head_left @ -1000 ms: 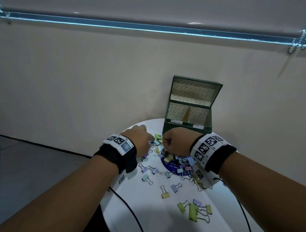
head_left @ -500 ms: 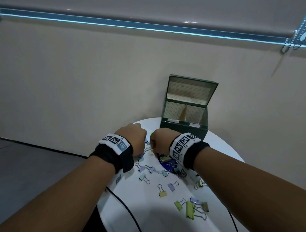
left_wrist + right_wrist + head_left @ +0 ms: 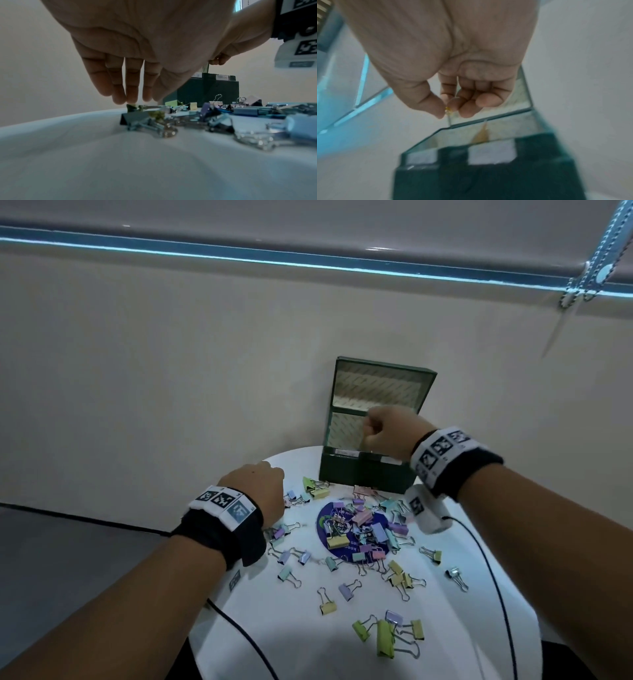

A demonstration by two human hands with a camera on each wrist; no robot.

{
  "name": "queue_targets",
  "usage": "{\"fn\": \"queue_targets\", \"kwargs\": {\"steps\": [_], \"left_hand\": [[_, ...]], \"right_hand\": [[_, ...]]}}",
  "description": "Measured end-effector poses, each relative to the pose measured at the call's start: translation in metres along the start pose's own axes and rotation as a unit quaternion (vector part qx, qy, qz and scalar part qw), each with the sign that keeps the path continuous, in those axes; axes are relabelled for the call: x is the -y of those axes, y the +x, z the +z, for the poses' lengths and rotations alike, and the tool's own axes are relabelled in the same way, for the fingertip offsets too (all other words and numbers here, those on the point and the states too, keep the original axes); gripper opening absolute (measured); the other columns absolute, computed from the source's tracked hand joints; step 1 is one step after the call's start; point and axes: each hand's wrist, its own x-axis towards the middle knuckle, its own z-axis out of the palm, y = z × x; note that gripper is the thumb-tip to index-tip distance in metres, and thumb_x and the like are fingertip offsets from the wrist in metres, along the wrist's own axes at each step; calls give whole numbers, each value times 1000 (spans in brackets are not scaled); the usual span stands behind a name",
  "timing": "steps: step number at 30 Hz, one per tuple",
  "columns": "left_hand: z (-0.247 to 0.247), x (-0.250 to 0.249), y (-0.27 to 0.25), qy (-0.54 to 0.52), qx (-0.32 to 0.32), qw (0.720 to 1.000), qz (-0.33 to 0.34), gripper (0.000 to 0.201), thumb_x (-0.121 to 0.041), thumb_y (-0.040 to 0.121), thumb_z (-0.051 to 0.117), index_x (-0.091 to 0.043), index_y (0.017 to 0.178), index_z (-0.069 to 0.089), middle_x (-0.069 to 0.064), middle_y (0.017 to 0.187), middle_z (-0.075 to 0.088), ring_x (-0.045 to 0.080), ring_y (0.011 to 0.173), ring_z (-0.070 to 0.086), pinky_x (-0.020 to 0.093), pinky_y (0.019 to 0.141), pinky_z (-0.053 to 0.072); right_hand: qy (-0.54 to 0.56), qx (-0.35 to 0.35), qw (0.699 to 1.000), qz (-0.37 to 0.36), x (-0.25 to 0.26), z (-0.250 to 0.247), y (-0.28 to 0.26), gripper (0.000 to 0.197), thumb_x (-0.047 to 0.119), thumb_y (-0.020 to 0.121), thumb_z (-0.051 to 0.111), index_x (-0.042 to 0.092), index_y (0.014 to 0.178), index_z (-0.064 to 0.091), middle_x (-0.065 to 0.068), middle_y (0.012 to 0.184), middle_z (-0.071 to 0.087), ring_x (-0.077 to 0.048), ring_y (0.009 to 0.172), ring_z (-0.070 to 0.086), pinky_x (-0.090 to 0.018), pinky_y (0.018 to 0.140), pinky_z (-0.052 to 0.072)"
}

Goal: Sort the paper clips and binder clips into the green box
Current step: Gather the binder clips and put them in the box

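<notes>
The green box stands open at the table's far edge, lid up, with a divider inside. My right hand hangs over its opening; thumb and forefinger pinch a small yellow paper clip above the box. My left hand is low at the left edge of the clip pile, fingers straight and pointing down, tips just over a small green paper clip. Several pastel binder clips lie heaped on a blue disc.
The small round white table has its rim close on every side. Loose binder clips lie scattered toward the near edge. Black cables run from both wrists across the table. A plain wall stands right behind the box.
My right hand has lifted from the clip pile and moved back over the open box with the paper clip. My left hand has stayed low at the pile's left side.
</notes>
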Motion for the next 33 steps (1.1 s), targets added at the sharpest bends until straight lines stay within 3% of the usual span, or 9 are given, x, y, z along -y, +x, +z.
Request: {"fn": "queue_targets", "kwargs": {"steps": [5, 8, 11, 16, 20, 22, 27, 30, 33], "left_hand": [[8, -2, 7, -36, 31, 998, 50, 44, -33, 98, 42, -32, 142, 44, -1, 139, 46, 25, 124, 51, 40, 100, 45], [9, -3, 8, -41, 34, 997, 63, 46, -36, 99, 44, -33, 144, 41, -1, 140, 44, 24, 127, 49, 38, 103, 43], [10, -4, 7, -37, 27, 996, 73, 39, -39, 98, 48, -32, 137, 48, -1, 133, 48, 21, 120, 53, 32, 97, 42], [9, -5, 5, -65, 13, 996, 56, 36, -46, 93, 58, -36, 127, 52, -5, 122, 47, 17, 104, 58, 31, 92, 47], [9, -6, 5, -91, -8, 993, 78, 25, -31, 99, 52, -34, 123, 58, -4, 118, 49, 18, 99, 58, 29, 89, 46], [8, -6, 5, -97, -28, 991, 85, 25, -23, 100, 50, -34, 119, 62, -5, 116, 48, 17, 94, 58, 30, 86, 48], [5, -3, 7, -98, -38, 992, 70, 46, 4, 88, 47, -29, 115, 62, -6, 116, 45, 16, 86, 54, 26, 71, 42], [3, 0, 7, -86, -63, 994, 35, 28, -16, 96, 46, -24, 114, 67, -3, 110, 45, 20, 91, 57, 32, 80, 47], [5, -1, 6, -69, -32, 997, 7, 31, -46, 96, 49, -31, 118, 64, -2, 114, 44, 21, 98, 58, 34, 87, 49]], "right_hand": [[-95, -4, 992, 82, -37, -22, 9, 13, 11, 83, 59, 18, 73, 55, -1, 72, 57, -19, 66, 50, -24, 55, 36], [-130, 11, 988, 79, -43, -22, 10, 10, 8, 84, 57, 14, 85, 65, -4, 84, 64, -22, 77, 57, -27, 63, 42], [-129, 19, 989, 71, -46, -21, 9, 16, 7, 85, 59, 15, 95, 69, -2, 94, 68, -24, 90, 63, -29, 74, 47], [-114, -14, 993, 1, -37, -10, -26, 12, 14, 87, 60, 23, 78, 57, 3, 79, 62, -19, 76, 61, -28, 72, 55], [-180, 124, 976, -17, -41, 16, -55, 3, 26, 92, 62, 26, 93, 65, 9, 89, 64, -14, 84, 61, -27, 82, 55], [-182, 171, 968, -23, -49, 25, -62, 20, 29, 91, 66, 33, 111, 67, 12, 105, 64, -12, 94, 60, -29, 89, 54], [-143, 195, 970, -22, -59, 26, -71, 29, 28, 92, 66, 34, 120, 65, 11, 113, 63, -9, 95, 57, -23, 88, 50], [-139, 178, 973, -37, -61, 24, -74, 25, 30, 92, 66, 34, 116, 66, 12, 109, 62, -9, 96, 59, -26, 90, 53], [-117, 193, 972, -59, -59, 25, -78, 27, 31, 91, 66, 36, 117, 66, 15, 105, 62, -8, 95, 60, -24, 87, 52]]}}
